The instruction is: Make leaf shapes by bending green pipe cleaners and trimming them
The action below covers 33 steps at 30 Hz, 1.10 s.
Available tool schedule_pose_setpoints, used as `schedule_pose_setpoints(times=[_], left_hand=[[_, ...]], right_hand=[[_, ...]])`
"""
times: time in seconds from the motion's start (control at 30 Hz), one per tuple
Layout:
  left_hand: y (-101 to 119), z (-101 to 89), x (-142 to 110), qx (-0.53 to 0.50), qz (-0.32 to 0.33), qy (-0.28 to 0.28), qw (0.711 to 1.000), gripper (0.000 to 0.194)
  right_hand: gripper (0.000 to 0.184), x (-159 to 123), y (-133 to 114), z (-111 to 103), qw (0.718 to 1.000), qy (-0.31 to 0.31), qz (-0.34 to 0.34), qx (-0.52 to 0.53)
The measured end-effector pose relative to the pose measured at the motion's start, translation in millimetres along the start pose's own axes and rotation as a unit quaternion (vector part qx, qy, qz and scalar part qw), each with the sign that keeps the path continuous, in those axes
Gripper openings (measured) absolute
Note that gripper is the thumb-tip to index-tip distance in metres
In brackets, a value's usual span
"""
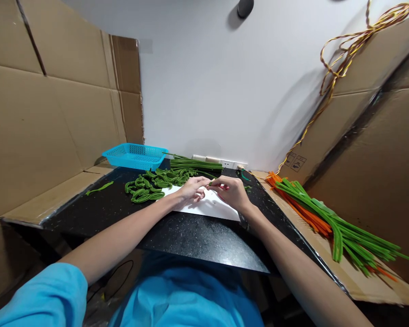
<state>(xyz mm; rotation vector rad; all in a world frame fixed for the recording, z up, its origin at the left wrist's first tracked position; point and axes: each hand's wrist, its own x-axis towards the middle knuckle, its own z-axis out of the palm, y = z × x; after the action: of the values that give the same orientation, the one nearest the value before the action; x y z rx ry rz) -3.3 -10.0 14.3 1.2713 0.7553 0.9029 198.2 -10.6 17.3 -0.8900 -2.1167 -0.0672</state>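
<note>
Nearest, a blue shirt (180,299) is seen below the near edge of a black speckled table (204,238). On the table, a white sheet (207,207) is partly covered by two bare hands. A small green piece (210,183) is held above the sheet, between the fingertips of both hands. It is pinched by the thumb and finger of the right hand (232,193). It is met from the left by the fingertips of the left hand (192,190), whose other fingers are loosely curled; whether it is gripped by them too cannot be told. A bit of red is glimpsed at the right hand, too hidden to be named.

At the right, bright green strips (337,245) are laid over orange strips (308,217) on cardboard. Just left of the sheet, bent green stems (146,196) are heaped, and a light green strip (100,188) is seen farther left, lying alone. Beyond the heap, straight green stems (196,164) are bunched, with a blue basket (136,156) placed to their left. Farthest, sockets (227,164) are seen at the foot of a white wall (225,91), flanked by cardboard panels (54,127); at the right, a twisted wire (306,129) is hung in loops.
</note>
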Motion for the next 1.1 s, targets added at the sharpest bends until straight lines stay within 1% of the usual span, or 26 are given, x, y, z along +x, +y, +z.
schedule_pose_setpoints(times=[0.1,0.17,0.3,0.43,0.5,0.57,0.6,0.67,0.7,0.77,0.8,0.83,0.93,1.1], left_hand=[[-1.7,0.8,-0.1,0.02,-0.014,-0.017,1.0,0.02],[-3.3,-0.1,-0.1,0.033,-0.014,-0.014,0.999,0.019],[-6.3,-3.7,2.7,0.056,0.009,0.03,0.998,0.018],[-7.4,-7.3,8.5,0.072,0.039,0.083,0.993,0.022],[-7.1,-8.6,10.5,0.079,0.048,0.099,0.991,0.024],[-6.8,-9.4,11.1,0.088,0.049,0.105,0.989,0.025],[-6.7,-9.7,11.0,0.092,0.048,0.107,0.989,0.026],[-6.7,-9.7,10.5,0.099,0.045,0.107,0.988,0.026],[-6.8,-9.7,10.3,0.102,0.044,0.106,0.988,0.026],[-7.4,-9.5,10.1,0.108,0.045,0.106,0.987,0.026],[-7.9,-9.5,10.2,0.111,0.047,0.106,0.987,0.027],[-8.5,-9.6,10.3,0.116,0.051,0.108,0.986,0.026],[-10.7,-10.5,11.0,0.132,0.068,0.117,0.982,0.024],[-13.8,-13.2,11.0,0.162,0.075,0.109,0.978,0.023]], right_hand=[[0.033,-0.3,0.4,-1.3,1.0,-0.011,0.001,-0.002],[0.033,-0.1,0.3,-1.9,1.0,-0.019,0.002,-0.007],[0.031,0.7,0.4,-3.4,0.999,-0.028,0.016,-0.027],[0.019,0.3,6.0,-6.5,0.996,-0.016,0.053,-0.068],[0.021,0.1,10.9,-7.8,0.994,-0.014,0.064,-0.089],[0.026,0.2,15.4,-8.4,0.993,-0.024,0.057,-0.102],[0.025,0.3,17.2,-8.3,0.993,-0.033,0.051,-0.105],[0.015,0.5,19.0,-7.8,0.992,-0.048,0.041,-0.111],[0.016,0.6,19.0,-7.6,0.991,-0.053,0.039,-0.113],[0.029,0.7,17.2,-7.2,0.991,-0.056,0.038,-0.115],[0.033,0.8,15.5,-7.2,0.991,-0.055,0.036,-0.113],[0.033,0.8,13.2,-7.2,0.992,-0.055,0.033,-0.109],[0.021,0.2,4.7,-6.2,0.994,-0.057,0.015,-0.089],[0.019,-1.6,-5.5,1.0,0.996,-0.059,-0.008,-0.072]])
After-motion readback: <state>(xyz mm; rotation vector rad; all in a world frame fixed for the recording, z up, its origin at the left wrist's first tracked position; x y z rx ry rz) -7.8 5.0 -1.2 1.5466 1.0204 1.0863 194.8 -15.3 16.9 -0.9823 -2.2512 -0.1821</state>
